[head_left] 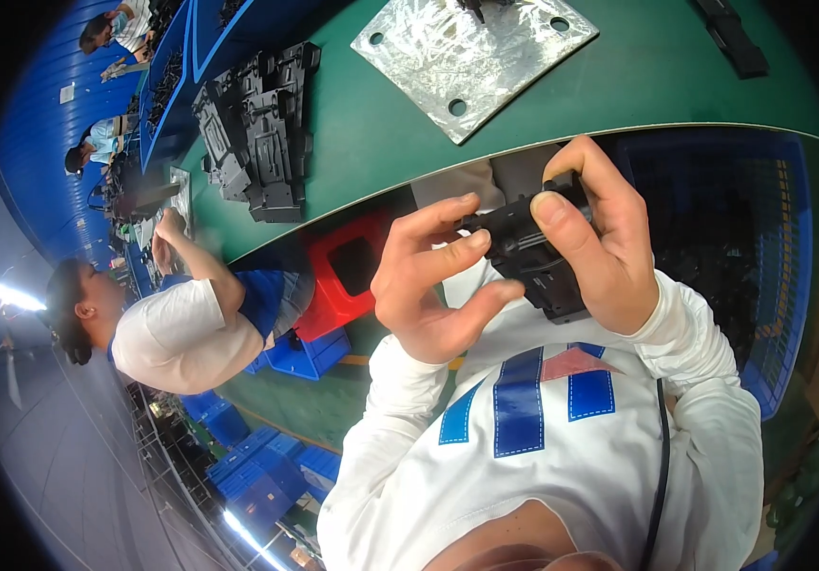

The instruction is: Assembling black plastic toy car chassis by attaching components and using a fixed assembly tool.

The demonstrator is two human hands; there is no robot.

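A black moulded plastic part (535,249) with ribs and raised details is held in front of my chest, past the table's near edge. My right hand (609,243) grips its right end, thumb across the front and index finger bent over the top. At the left end my left hand (438,276) has its index and middle fingertips at the upper edge and its thumb lower down. Those fingers are bent round the edge; what lies behind the part is hidden.
Several similar black parts (262,133) lie piled on the green table (352,114). A scratched metal plate (471,57) with holes lies ahead, and a long black piece (733,40) at the far right. A blue crate (776,285) stands at right. Left, a co-worker (181,324) sits near a red stool (345,271).
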